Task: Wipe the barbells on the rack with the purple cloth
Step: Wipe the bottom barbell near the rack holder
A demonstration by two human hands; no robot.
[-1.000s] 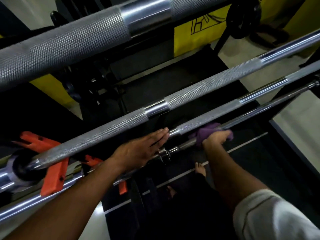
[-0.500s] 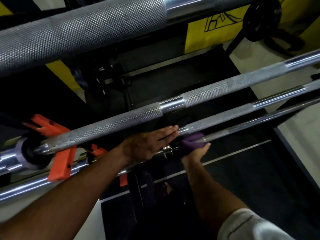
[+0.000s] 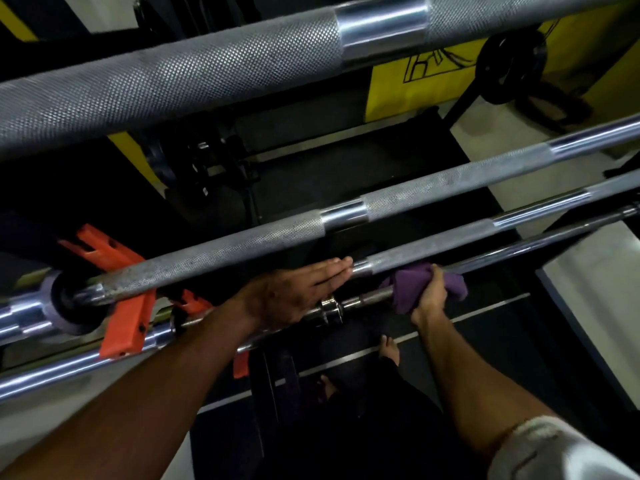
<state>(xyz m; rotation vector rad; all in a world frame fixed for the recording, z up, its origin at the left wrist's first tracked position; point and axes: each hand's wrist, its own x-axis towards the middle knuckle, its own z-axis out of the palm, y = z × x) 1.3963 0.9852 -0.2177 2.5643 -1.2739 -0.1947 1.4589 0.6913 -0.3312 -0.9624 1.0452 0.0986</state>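
A: What's in front of the person?

B: A rack of barbells, one above the other. The thick knurled top barbell (image 3: 207, 77) fills the upper view, a second barbell (image 3: 415, 195) runs below it, then a third barbell (image 3: 450, 237), and lowest a thin bar (image 3: 363, 299) with a collar.

A: Which one is being wiped?

B: The thin one, I'd judge. The right hand (image 3: 429, 299) grips the purple cloth (image 3: 412, 289), bunched around that bar just right of the collar.

A: And the other hand?

B: The left hand (image 3: 294, 292) lies flat, fingers straight and together, tips touching the third barbell, seemingly to steady it.

A: Next?

B: Probably sliding the cloth along the bar's length, keeping the wrap tight.
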